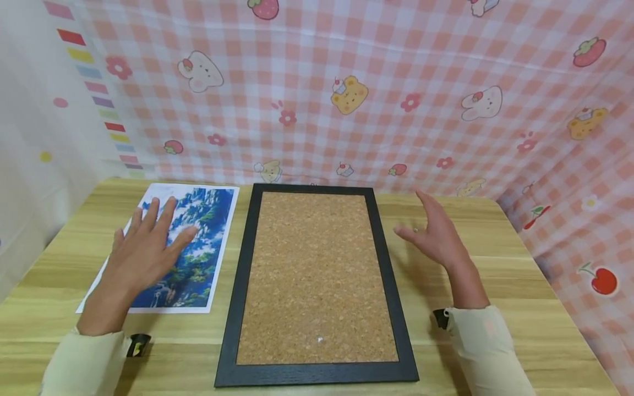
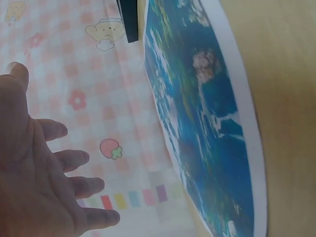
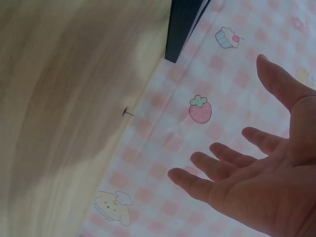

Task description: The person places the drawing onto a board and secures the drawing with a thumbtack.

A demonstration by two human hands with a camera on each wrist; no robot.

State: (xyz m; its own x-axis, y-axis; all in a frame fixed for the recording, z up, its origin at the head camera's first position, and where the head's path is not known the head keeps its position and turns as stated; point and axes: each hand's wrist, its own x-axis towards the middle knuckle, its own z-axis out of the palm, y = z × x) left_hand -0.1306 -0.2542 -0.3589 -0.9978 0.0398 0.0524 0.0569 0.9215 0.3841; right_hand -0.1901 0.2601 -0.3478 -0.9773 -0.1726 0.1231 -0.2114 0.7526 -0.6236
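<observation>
My left hand (image 1: pixel 141 256) hovers with spread fingers over a printed landscape picture (image 1: pixel 198 269) of blue mountains and clouds with a white border. In the left wrist view that picture lies flat, apart from the palm. Between the two hands lies a cork board (image 1: pixel 319 275) in a black frame (image 1: pixel 317 375). To its right, my right hand (image 1: pixel 438 234) is held above the table, fingers extended and thumb apart, holding nothing. A small dark pin (image 3: pixel 126 112), perhaps a tack or nail, shows on the tabletop in the right wrist view.
The light wood table (image 1: pixel 500 330) meets a pink checked cloth (image 1: pixel 307 66) printed with cartoon animals and strawberries along its back. More cloth hangs at the right and left sides. A tiny white spot (image 1: pixel 320 340) shows near the cork's lower edge.
</observation>
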